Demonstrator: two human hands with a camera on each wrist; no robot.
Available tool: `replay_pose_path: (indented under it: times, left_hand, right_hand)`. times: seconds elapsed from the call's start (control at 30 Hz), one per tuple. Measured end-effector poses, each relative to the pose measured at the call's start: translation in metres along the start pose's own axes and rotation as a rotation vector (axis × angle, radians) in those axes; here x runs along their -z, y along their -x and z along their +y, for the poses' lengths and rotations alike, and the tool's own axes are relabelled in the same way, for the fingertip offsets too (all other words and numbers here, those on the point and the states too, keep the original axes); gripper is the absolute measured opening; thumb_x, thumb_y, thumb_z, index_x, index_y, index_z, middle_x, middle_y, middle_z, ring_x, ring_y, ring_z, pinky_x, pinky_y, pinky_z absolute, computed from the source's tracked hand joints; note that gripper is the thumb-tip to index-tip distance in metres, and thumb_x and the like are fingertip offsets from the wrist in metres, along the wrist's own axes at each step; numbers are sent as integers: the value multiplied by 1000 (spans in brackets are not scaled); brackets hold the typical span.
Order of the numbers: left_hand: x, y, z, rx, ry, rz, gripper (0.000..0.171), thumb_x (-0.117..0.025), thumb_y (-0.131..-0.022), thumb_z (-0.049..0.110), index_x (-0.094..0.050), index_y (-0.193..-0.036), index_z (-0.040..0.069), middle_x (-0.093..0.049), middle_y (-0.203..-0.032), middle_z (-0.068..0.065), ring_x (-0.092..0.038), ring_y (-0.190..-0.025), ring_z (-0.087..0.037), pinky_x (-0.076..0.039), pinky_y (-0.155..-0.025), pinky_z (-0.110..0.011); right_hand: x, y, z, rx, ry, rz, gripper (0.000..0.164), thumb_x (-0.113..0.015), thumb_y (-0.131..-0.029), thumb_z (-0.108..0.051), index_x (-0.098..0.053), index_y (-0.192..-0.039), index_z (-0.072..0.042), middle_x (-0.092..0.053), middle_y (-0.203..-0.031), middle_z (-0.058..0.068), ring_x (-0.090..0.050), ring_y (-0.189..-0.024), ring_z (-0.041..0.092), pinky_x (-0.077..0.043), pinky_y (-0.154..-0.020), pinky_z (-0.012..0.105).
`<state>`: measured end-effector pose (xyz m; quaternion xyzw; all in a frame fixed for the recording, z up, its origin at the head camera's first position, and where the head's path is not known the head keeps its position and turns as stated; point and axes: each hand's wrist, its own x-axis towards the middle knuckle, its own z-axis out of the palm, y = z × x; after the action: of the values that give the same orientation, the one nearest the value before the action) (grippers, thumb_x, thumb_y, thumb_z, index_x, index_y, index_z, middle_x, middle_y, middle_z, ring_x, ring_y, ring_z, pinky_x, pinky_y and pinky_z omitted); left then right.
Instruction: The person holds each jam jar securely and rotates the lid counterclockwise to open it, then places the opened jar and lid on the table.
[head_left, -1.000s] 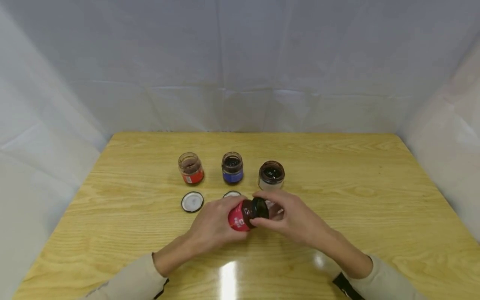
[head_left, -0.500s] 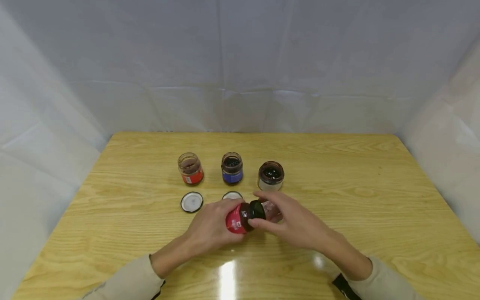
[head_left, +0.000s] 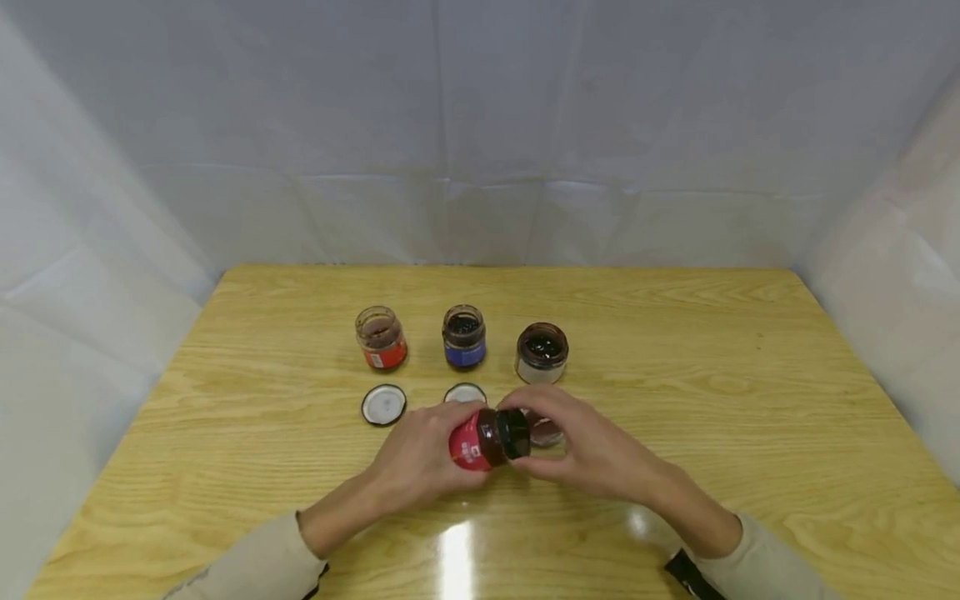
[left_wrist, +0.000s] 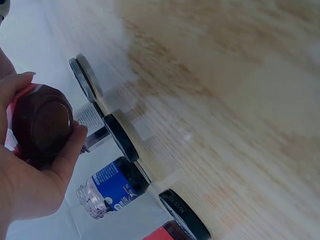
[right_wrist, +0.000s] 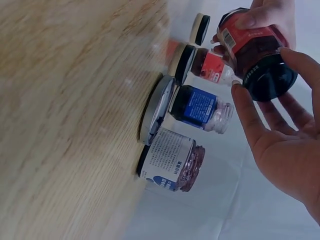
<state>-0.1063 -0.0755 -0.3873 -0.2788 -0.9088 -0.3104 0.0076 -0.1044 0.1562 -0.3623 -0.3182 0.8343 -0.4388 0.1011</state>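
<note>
My left hand [head_left: 423, 454] grips a jar with a red label [head_left: 468, 446], tilted on its side above the table with its base to the left. A dark green-black lid [head_left: 514, 433] covers its mouth. My right hand [head_left: 592, 446] pinches this lid between thumb and forefinger; in the right wrist view the other fingers [right_wrist: 272, 117] spread behind it. Behind the hands stand three lidless jars: one with a red label [head_left: 382, 342], one blue [head_left: 464, 340], one white [head_left: 542, 354]. The left wrist view shows the held jar's dark base [left_wrist: 52, 129].
Upturned lids lie in front of the standing jars: the left lid [head_left: 384, 405] in full view, the middle lid [head_left: 465, 392] partly behind my left hand, the right lid [head_left: 546, 431] partly behind my right fingers. White sheeting [head_left: 480, 125] rises behind the wooden table [head_left: 712, 375].
The held jar has shifted slightly left and toward me. My right thumb and fingers have moved round the lid, uncovering more of it. The standing jars have stayed put.
</note>
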Motion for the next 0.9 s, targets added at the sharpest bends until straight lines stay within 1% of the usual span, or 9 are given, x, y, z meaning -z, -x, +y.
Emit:
replay_pose_path:
  times: [0.07,0.2,0.27,0.37,0.5,0.6,0.67,0.77,0.9]
  left_hand:
    - [0,0,0,1,-12,3,57,-84,-65,32,-63,-115,14,-66,-98,2,-60,-76,-8,-48,-63,-21]
    - [0,0,0,9,-24,8,59,-84,-64,31,-63,-116,14,-66,-101,1,-60,-76,-8,-48,-63,-22]
    - [1,0,0,14,-24,7,60,-84,-63,31,-62,-117,14,-66,-103,1,-60,-78,-9,-48,-64,-22]
    - [0,0,0,12,-32,2,60,-84,-64,30,-62,-118,13,-66,-105,0,-60,-80,-9,-48,-65,-22]
    - [0,0,0,2,-22,1,58,-84,-65,30,-63,-116,13,-66,-102,0,-61,-79,-9,-48,-64,-21]
    - [0,1,-1,-4,-4,4,56,-84,-66,31,-63,-115,14,-67,-100,1,-61,-77,-9,-48,-63,-20]
    - [0,1,-1,-6,1,3,56,-84,-66,31,-63,-115,14,-67,-101,1,-61,-77,-9,-48,-63,-20]
    - [0,1,-1,-7,-9,1,58,-84,-66,32,-63,-117,13,-67,-102,0,-61,-78,-9,-48,-63,-20]
    - [0,2,0,-1,-23,-5,60,-84,-65,32,-62,-118,13,-67,-104,-1,-61,-79,-10,-48,-64,-21]
  right_hand:
    - [0,0,-1,-50,8,6,59,-76,-82,-28,-50,-134,-19,-52,-124,-5,-56,-104,11,-50,-87,33]
    - [-3,0,-4,-210,20,36,70,-68,-83,-51,-44,-141,-20,-56,-118,-1,-58,-95,9,-51,-81,29]
    - [-4,-2,-5,-249,23,50,68,-65,-85,-53,-46,-139,-18,-57,-113,-1,-58,-90,9,-51,-77,27]
    - [-5,-2,-5,-232,23,65,62,-66,-86,-48,-51,-135,-14,-57,-106,0,-58,-85,9,-52,-74,25]
    - [-5,-2,-3,-128,-6,45,53,-73,-85,-32,-54,-130,-11,-56,-109,-1,-59,-89,11,-52,-79,28]
    - [-4,-1,-1,-70,-30,18,52,-76,-82,-24,-55,-128,-15,-54,-116,-5,-58,-97,12,-51,-85,30]
    - [-3,-1,0,-58,-41,6,53,-77,-81,-24,-55,-129,-18,-52,-119,-6,-57,-100,14,-50,-86,33]
    - [-2,0,0,-86,-35,7,57,-76,-81,-31,-52,-132,-22,-52,-123,-5,-57,-102,13,-51,-86,35]
    - [-4,0,-2,-179,-30,30,64,-70,-84,-45,-47,-137,-19,-56,-117,-2,-58,-96,10,-52,-82,33]
